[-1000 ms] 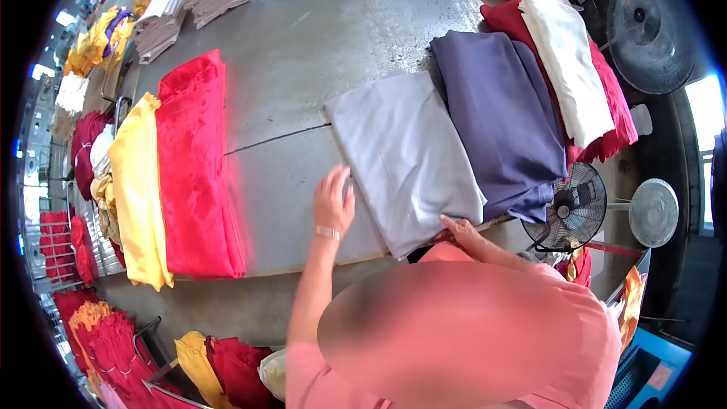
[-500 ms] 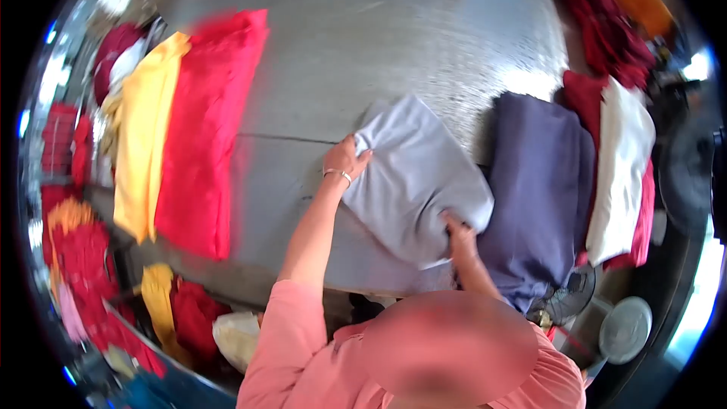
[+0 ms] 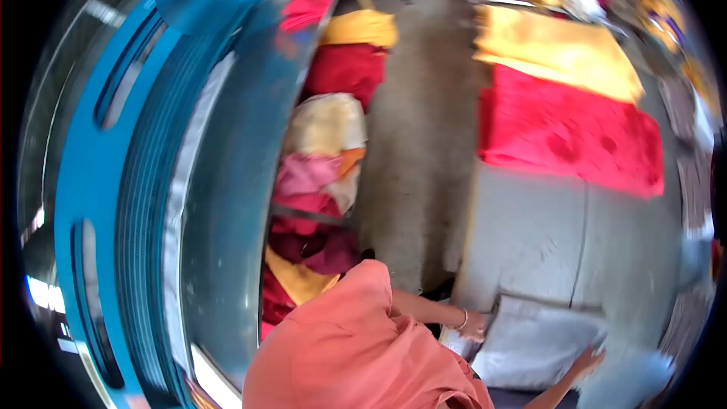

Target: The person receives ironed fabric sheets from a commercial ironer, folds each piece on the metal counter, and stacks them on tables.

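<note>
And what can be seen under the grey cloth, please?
The table shows beside the grey cloth. The cloth covers what is directly beneath, so I cannot tell whether anything else lies there.

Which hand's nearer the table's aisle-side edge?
Left. The left hand is close by that edge of the table; the right hand is farther in, across the grey cloth.

At the right of my view, I see a red cloth (image 3: 568, 132), and a yellow cloth (image 3: 556, 49) touches it along one long side. At the left, I see a blue frame (image 3: 87, 170) with long slots. Between this frame and the floor (image 3: 416, 129), I see many coloured cloths (image 3: 322, 125).
</note>
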Tool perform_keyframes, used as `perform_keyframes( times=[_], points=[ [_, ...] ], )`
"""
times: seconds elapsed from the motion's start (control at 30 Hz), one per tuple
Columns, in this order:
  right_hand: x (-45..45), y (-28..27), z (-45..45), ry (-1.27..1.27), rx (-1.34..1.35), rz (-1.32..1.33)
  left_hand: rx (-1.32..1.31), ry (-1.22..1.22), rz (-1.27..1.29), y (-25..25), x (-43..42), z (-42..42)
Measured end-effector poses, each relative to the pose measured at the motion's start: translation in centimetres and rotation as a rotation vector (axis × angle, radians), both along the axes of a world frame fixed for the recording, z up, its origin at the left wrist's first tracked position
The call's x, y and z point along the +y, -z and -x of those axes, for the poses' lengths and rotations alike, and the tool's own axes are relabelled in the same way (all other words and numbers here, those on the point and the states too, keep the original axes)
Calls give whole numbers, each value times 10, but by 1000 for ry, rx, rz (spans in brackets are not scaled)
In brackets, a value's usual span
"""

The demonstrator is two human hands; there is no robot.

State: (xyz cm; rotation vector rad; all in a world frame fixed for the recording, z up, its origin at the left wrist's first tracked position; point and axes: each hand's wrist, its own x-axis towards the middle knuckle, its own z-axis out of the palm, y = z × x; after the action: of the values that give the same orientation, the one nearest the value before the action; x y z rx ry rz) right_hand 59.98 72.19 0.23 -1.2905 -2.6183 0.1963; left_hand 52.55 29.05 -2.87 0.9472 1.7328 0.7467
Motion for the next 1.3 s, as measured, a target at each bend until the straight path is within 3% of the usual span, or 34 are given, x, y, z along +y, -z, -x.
perform_keyframes(
  times=[0.03, 0.07, 0.13, 0.17, 0.23, 0.27, 0.33, 0.37, 0.43, 0.53, 0.6, 0.73, 0.8, 0.87, 0.9, 0.93, 1.1, 1.17, 1.23, 1.27, 1.3],
  points=[
    [16, 22, 2, -31, 86, -124, 58, -170, -122, -22, -24, 27],
    [-30, -9, 31, 1, 129, -49, 112, -273, -62, -80, -56, 64],
    [-97, -13, 78, -233, 309, -19, 254, -762, -270, -52, -126, 85],
    [-136, -15, 101, -355, 394, -11, 385, -1016, -342, -72, -166, 97],
    [-239, 17, 160, -525, 914, 754, 460, -1339, -299, -106, -252, 104],
    [-334, -31, 185, -536, 489, 559, 487, -1482, -232, -123, -298, 100],
    [-475, -49, 219, -829, 393, 812, 619, -1662, -291, -146, -389, 82],
    [-543, -45, 229, -1099, 508, 894, 698, -1751, -388, -138, -436, 71],
    [-672, -101, 231, -1530, 351, 694, 912, -1898, -141, -151, -527, 38],
    [-834, -134, 219, -1829, 312, 808, 1057, -2221, -87, -134, -656, -16],
    [-921, -137, 215, -2013, 301, 787, 1181, -2314, 124, -139, -736, -57],
    [-1041, -115, 196, -2182, 288, 526, 1089, -2402, 651, -123, -884, -135],
    [-1078, -100, 189, -2208, 412, 398, 1392, -2115, 1011, -108, -952, -171],
    [-1090, -108, 184, -2211, 377, 323, 1115, -2081, 1227, -114, -1002, -192],
    [-1094, -111, 183, -2208, 362, 283, 886, -1973, 1559, -119, -1021, -192],
    [-1095, -109, 187, -2208, 322, 313, 913, -1944, 1652, -112, -1044, -196],
    [-1105, -113, 187, -2184, 276, 323, 883, -2250, 1550, -127, -1116, -156],
    [-1100, -115, 184, -2184, 246, 320, 1057, -2130, 1461, -110, -1125, -149],
    [-1104, -118, 182, -2186, 247, 335, 805, -2220, 1334, -120, -1076, -138],
    [-1103, -121, 181, -2198, 265, 290, 894, -2210, 1210, -118, -1044, -135],
    [-1102, -121, 181, -2196, 274, 292, 1313, -2103, 1063, -94, -1011, -142]
  ],
)
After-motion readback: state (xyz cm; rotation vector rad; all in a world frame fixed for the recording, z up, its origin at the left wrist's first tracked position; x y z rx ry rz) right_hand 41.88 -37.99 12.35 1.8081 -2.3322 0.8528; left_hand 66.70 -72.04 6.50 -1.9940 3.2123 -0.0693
